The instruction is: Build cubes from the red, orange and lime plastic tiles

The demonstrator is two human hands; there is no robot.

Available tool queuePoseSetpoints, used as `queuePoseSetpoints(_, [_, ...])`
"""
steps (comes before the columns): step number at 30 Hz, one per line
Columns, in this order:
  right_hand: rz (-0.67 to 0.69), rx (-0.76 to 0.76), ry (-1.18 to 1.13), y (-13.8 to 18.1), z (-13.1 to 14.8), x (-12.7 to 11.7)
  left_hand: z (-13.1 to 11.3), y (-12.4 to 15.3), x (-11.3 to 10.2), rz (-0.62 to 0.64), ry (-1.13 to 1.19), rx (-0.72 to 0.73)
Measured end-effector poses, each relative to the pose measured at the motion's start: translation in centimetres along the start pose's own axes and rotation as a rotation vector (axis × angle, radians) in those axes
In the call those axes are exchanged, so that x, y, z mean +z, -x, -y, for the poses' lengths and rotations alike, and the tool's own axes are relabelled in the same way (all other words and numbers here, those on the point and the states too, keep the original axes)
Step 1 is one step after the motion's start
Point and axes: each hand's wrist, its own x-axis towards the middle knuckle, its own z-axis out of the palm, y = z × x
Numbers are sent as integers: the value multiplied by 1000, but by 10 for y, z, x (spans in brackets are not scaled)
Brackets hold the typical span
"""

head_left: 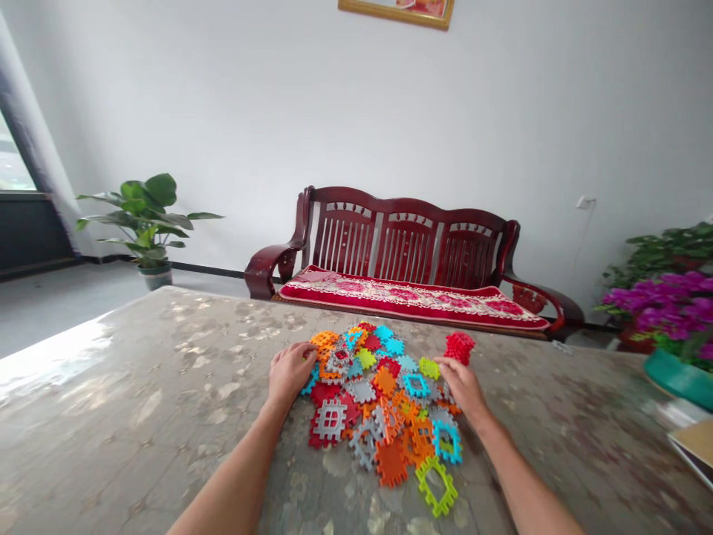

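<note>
**Entry: heap of interlocking tiles, flanked by two hands**

A pile of plastic tiles (pixel 384 401), in orange, red, grey, blue and green and notched at the edges, is spread on the table (pixel 139 386), near its middle and directly ahead of the person. The pile is bracketed by both hands.

The left hand (pixel 290 371) is laid palm down on the pile's left edge, with its fingers bent over orange and blue pieces. Whether anything is gripped cannot be told. The right hand (pixel 462 386) is laid on the pile's right edge, with its fingertips among grey and green pieces. A grip cannot be confirmed here either.

A red block (pixel 460 347), built up from tiles, is stood just beyond the right hand's fingers, at the far right corner of the heap. A green frame tile (pixel 437 484) is found at the pile's near edge, between the forearms.

Behind the table, a wooden sofa (pixel 406 253) with a red cushion is set against the wall. A potted plant (pixel 148 223) is placed at far left and purple flowers (pixel 668 301) at right.
</note>
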Motion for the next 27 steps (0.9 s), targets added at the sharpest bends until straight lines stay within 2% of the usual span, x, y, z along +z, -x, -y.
queuePoseSetpoints(5, [-22,-64,276,21,-21,-3,3,-2,2,13,51,18])
queuePoseSetpoints(10, [-13,-95,398,25,-21,6,6,1,1,18,62,44])
queuePoseSetpoints(20, [-30,-79,418,19,-13,9,9,38,-9,-49,-23,-5])
queuePoseSetpoints(27, [-29,-60,417,20,-7,8,6,54,-13,-16,-187,28])
